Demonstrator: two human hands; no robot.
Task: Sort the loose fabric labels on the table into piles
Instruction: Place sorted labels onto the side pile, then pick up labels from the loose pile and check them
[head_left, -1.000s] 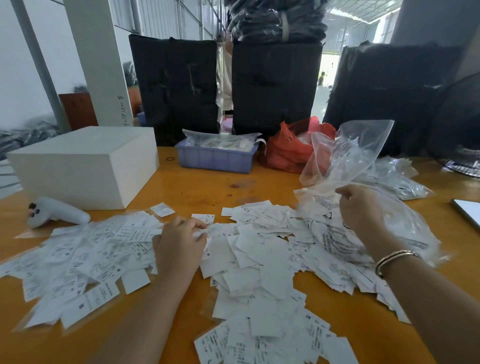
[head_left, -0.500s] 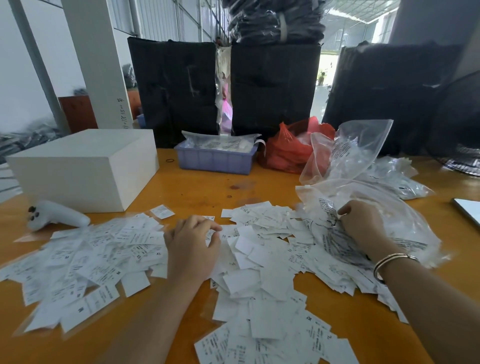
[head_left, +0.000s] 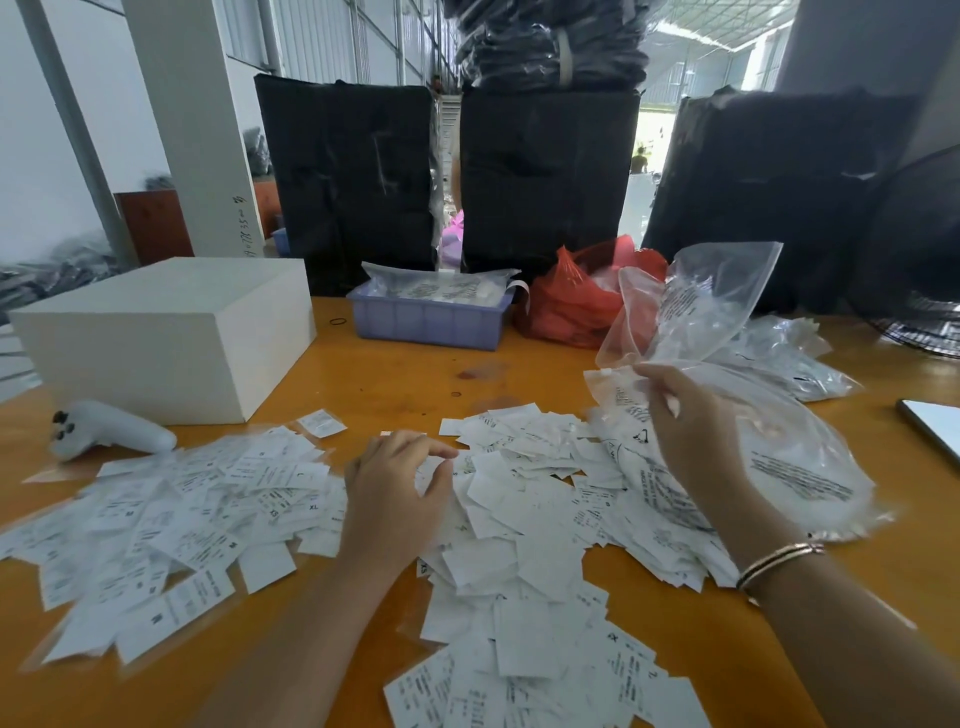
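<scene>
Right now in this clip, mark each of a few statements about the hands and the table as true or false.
1. The right hand grips a clear plastic bag. True.
2. The left hand rests on the white box. False: it is over the labels, apart from the box.
3. A blue tray stands at the far side of the table. True.
4. The red bag lies left of the white box. False: it lies right of the tray.
5. The right wrist wears a bracelet. True.

Arms: both bare to the frame's lower edge, no sleeves in view.
Right wrist: thin gold-toned bangles (head_left: 779, 564), stacked close together.
Left hand (head_left: 397, 501): no jewellery visible.
Right hand (head_left: 691, 431): pale thumbnail.
</scene>
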